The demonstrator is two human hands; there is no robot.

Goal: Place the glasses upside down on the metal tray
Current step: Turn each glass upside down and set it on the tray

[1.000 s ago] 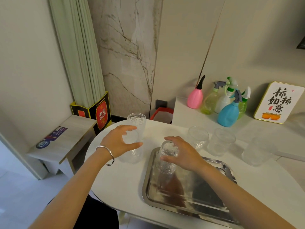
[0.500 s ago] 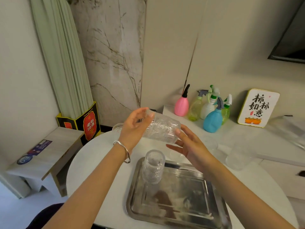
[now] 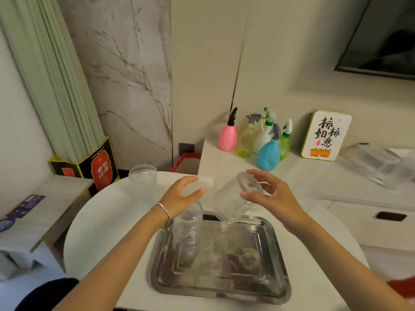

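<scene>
A ribbed clear glass [image 3: 231, 203] hangs tilted over the far edge of the metal tray [image 3: 224, 283], base up and mouth down near the tray rim. My right hand [image 3: 271, 198] grips it around the base. My left hand [image 3: 179, 196], with a bracelet on the wrist, is just left of that glass with fingers apart and holds nothing. Below my left hand a second ribbed glass [image 3: 187, 225] stands upside down in the tray's far left corner. A third glass [image 3: 142, 176] stands upright at the far left edge of the round white table [image 3: 107, 221].
Several spray bottles [image 3: 268, 151] and a small sign [image 3: 325, 135] stand on the white counter behind the table. Clear plastic containers [image 3: 381, 167] lie at the far right. A low wooden bench [image 3: 33, 212] is on the left, and a curtain hangs above it.
The glass went from my left hand to my right hand, turned mouth down and came lower toward the tray. My left hand let go and opened.
</scene>
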